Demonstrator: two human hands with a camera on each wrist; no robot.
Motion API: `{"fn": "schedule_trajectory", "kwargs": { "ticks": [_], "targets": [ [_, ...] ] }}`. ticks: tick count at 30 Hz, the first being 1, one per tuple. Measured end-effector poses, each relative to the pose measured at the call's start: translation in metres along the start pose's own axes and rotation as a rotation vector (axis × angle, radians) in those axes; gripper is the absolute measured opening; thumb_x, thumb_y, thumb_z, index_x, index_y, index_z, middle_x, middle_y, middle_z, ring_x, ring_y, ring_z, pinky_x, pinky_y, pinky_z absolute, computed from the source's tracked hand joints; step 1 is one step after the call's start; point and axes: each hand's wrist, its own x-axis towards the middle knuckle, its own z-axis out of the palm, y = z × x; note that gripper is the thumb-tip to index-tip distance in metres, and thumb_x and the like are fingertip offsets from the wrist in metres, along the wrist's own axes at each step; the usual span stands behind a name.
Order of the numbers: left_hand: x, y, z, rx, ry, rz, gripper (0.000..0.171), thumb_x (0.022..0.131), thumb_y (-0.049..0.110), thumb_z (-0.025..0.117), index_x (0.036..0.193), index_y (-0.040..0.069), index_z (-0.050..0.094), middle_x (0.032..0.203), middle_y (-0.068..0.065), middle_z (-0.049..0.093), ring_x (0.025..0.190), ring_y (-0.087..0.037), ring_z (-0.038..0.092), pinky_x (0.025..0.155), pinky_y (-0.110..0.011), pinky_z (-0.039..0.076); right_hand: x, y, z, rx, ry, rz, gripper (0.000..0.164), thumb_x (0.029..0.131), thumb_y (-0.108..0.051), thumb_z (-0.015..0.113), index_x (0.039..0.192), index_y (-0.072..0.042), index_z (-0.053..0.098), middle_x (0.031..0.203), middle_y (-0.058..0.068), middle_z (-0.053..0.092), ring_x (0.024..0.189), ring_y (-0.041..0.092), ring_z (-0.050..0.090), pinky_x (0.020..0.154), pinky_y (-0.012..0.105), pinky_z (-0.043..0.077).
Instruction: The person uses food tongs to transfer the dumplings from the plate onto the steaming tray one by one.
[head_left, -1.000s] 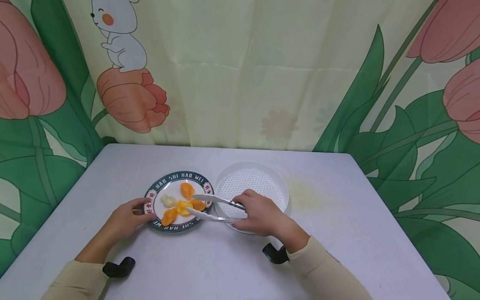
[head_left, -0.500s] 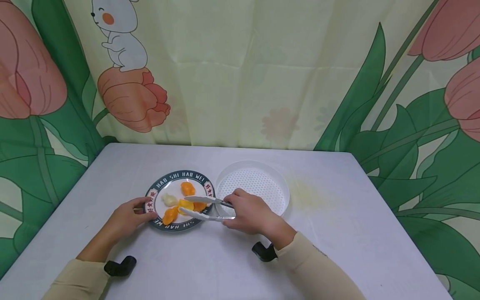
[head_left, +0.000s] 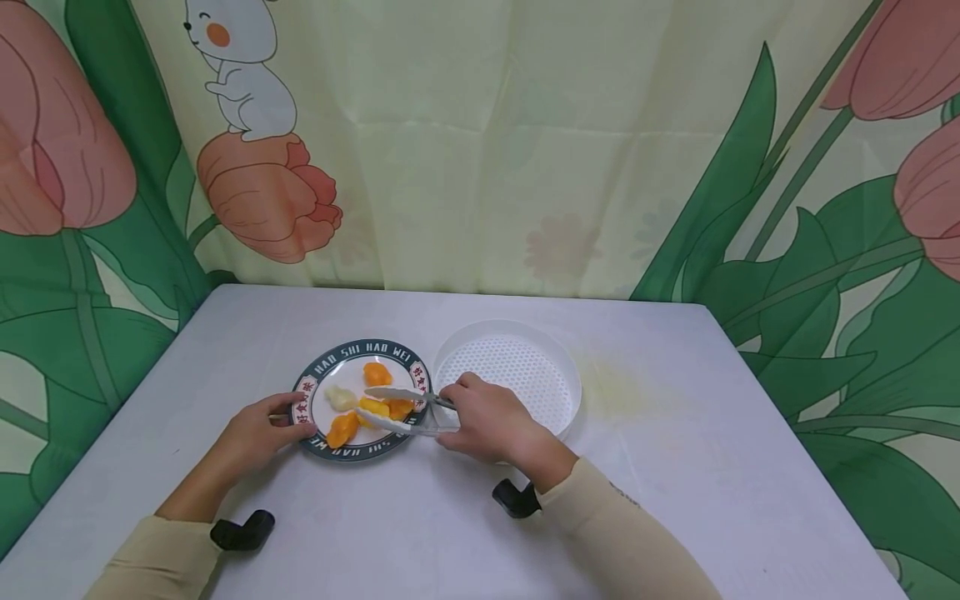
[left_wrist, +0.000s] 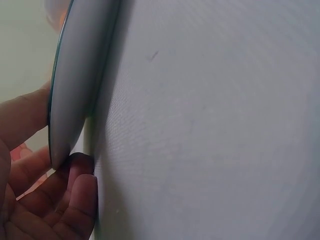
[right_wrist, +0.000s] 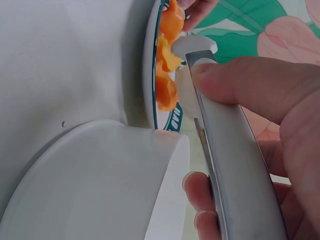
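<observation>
A: Left hand (head_left: pixel 251 437)?
B: One. Pinches the left rim of the plate (head_left: pixel 360 350), fingers tucked partly beneath it.
A: Right hand (head_left: pixel 491 417)?
B: One. Grips metal tongs (right_wrist: pixel 240 160), arms apart, tips over the plate.
A: Food pieces?
B: Five, all on the plate: one yellow piece (head_left: pixel 375 408), between the tong arms in the head view; three orange pieces (head_left: pixel 377 374); one pale piece (head_left: pixel 341 398). Whether the tips touch any, I cannot tell.
A: Tray (head_left: pixel 517 362)?
B: One, round, white, dimpled or perforated floor; just right of the plate, partly behind the right hand.
A: Step in hand?
B: By my judgement, lining up the tongs on the yellow piece, plate steadied.
A: Next move calls for?
B: Probably a gentle squeeze, clear of the orange neighbours; the piece looks soft and might slip.
</observation>
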Motion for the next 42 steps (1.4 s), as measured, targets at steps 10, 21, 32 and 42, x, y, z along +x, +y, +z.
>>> {"fn": "schedule_trajectory", "kwargs": {
  "ticks": [10, 21, 32, 42],
  "targets": [
    [0.001, 0.001, -0.001, -0.001, 0.003, 0.006, 0.081, 0.088, 0.042, 0.076, 0.149, 0.000, 0.042, 0.136, -0.036, 0.046, 0.119, -0.049, 0.047, 0.096, -0.057, 0.049, 0.004, -0.003, -0.001, -0.051, -0.005, 0.010, 0.053, 0.087, -0.039, 0.075, 0.132, -0.013, 0.065, 0.116, 0.005, 0.060, 0.086, 0.014, 0.055, 0.068, 0.025, 0.050],
    [0.001, 0.000, 0.000, -0.006, 0.002, 0.007, 0.081, 0.088, 0.043, 0.076, 0.148, 0.000, 0.042, 0.136, -0.036, 0.046, 0.119, -0.048, 0.048, 0.096, -0.056, 0.049, 0.004, -0.010, -0.001, -0.119, -0.003, -0.016, 0.052, 0.088, -0.040, 0.075, 0.131, -0.013, 0.065, 0.120, 0.007, 0.060, 0.085, 0.015, 0.057, 0.068, 0.024, 0.053],
    [0.000, 0.001, 0.000, -0.012, 0.002, -0.002, 0.081, 0.089, 0.042, 0.076, 0.149, 0.000, 0.041, 0.136, -0.036, 0.046, 0.119, -0.049, 0.047, 0.096, -0.057, 0.048, -0.001, -0.009, -0.001, -0.106, 0.027, -0.041, 0.047, 0.090, -0.036, 0.074, 0.131, -0.013, 0.067, 0.117, 0.005, 0.061, 0.082, 0.013, 0.055, 0.068, 0.023, 0.051],
    [-0.002, 0.000, 0.001, -0.006, 0.011, 0.003, 0.082, 0.088, 0.042, 0.076, 0.149, 0.000, 0.042, 0.134, -0.036, 0.047, 0.118, -0.048, 0.048, 0.095, -0.056, 0.049, -0.013, 0.007, -0.004, -0.028, 0.154, -0.065, 0.046, 0.090, -0.036, 0.074, 0.129, -0.013, 0.067, 0.115, 0.004, 0.061, 0.088, 0.015, 0.059, 0.072, 0.027, 0.053]
  ]
}}
